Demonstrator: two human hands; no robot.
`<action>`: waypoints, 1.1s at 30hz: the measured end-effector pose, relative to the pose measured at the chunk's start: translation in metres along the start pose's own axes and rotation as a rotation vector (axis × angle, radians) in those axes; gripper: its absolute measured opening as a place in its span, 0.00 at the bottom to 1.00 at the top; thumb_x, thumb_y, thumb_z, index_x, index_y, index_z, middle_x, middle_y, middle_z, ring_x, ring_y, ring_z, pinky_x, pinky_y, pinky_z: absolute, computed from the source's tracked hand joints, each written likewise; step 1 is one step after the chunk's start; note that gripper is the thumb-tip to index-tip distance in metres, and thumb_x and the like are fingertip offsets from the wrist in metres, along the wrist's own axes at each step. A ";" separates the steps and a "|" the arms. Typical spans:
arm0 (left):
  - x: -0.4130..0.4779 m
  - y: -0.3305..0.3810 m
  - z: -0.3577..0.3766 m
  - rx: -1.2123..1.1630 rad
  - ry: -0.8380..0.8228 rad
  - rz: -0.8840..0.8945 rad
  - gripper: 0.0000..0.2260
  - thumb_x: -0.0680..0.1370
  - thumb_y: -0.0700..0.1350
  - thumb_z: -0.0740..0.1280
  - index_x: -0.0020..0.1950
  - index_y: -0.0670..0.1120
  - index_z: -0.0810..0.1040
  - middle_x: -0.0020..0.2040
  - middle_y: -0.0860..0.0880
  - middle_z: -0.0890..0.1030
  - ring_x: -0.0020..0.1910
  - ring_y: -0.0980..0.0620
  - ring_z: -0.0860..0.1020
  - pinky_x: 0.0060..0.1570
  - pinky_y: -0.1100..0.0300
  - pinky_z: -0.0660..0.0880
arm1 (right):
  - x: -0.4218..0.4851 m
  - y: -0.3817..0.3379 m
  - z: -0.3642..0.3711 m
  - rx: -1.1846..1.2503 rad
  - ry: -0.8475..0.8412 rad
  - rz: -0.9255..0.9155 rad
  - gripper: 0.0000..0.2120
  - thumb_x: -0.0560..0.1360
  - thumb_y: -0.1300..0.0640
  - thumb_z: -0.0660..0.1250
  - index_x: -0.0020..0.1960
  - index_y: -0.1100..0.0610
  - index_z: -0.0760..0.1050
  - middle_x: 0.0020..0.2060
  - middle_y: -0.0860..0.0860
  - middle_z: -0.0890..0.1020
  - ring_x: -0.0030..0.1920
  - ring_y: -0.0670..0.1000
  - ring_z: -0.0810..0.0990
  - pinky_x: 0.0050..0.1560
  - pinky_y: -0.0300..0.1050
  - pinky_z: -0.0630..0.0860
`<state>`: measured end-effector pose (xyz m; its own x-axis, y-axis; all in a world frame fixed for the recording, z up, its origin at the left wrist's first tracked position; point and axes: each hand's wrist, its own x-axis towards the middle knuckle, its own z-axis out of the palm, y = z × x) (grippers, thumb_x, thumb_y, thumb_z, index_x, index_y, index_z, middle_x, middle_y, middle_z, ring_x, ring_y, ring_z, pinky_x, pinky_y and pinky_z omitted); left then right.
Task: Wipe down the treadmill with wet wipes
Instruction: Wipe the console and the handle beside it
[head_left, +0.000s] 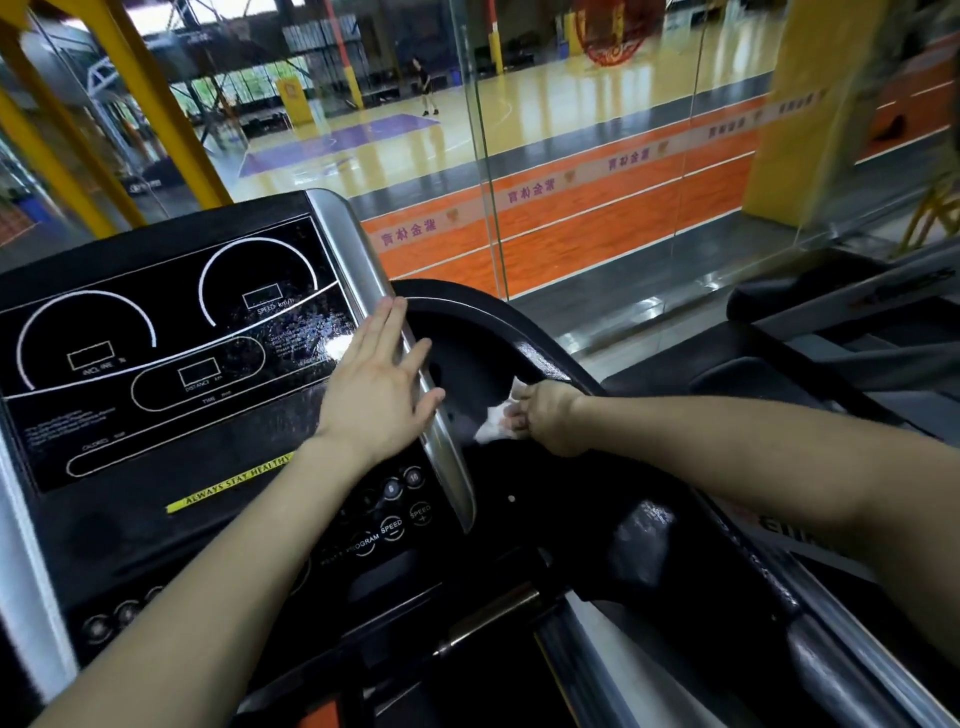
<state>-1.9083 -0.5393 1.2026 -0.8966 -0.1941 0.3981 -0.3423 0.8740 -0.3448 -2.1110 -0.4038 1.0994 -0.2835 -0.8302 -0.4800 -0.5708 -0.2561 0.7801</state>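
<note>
Wet wipe (492, 425): one, white and crumpled. We saw it in the black side pocket (467, 343) just right of the console, pressed to the pocket's wall.
Right hand (546, 418): one, fingers curled tight round the wipe, hiding most of it.
Left hand (382, 387): one, fingers straight and spread and grasping nothing. It lay flat across the display's right edge and the silver trim (358, 260).
Treadmill (119, 525): one under our hands, with its black console near and left.
Display (156, 332): two white arcs and three small boxes marked incline, speed and distance. Wet smears shone beside the left hand.
Buttons (392, 526): several round ones below the left wrist. We could not count them all.
Yellow strip (223, 492): one, with its right end covered by the left forearm.
Handrail (831, 660): one, near right, under the right forearm.
Second treadmill (831, 332): one, to the right.
Glass wall (597, 156): far side, with a court behind it.
Person (427, 85): one, far off on the court.
</note>
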 end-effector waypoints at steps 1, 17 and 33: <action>-0.002 0.000 0.001 -0.007 -0.014 -0.010 0.33 0.82 0.67 0.58 0.82 0.49 0.69 0.86 0.38 0.45 0.86 0.42 0.42 0.84 0.44 0.50 | 0.000 0.000 0.001 0.006 -0.018 -0.059 0.32 0.87 0.43 0.54 0.86 0.52 0.50 0.86 0.51 0.51 0.86 0.53 0.47 0.84 0.61 0.44; 0.000 0.000 0.014 -0.012 -0.033 -0.030 0.34 0.83 0.66 0.48 0.86 0.51 0.60 0.85 0.39 0.35 0.85 0.45 0.34 0.84 0.46 0.44 | -0.088 -0.058 -0.010 0.344 0.036 0.073 0.24 0.87 0.56 0.55 0.81 0.60 0.65 0.78 0.58 0.71 0.75 0.63 0.73 0.75 0.66 0.67; -0.059 0.058 0.009 -0.274 -0.083 0.164 0.28 0.81 0.57 0.62 0.80 0.48 0.71 0.86 0.41 0.54 0.85 0.42 0.52 0.84 0.49 0.44 | -0.149 -0.101 0.041 1.174 0.293 0.393 0.28 0.79 0.58 0.61 0.79 0.47 0.71 0.80 0.48 0.69 0.83 0.50 0.59 0.83 0.44 0.52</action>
<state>-1.8780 -0.4812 1.1513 -0.9573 -0.0667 0.2814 -0.1133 0.9818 -0.1526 -2.0427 -0.2335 1.0755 -0.4932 -0.8668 -0.0743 -0.8666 0.4970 -0.0455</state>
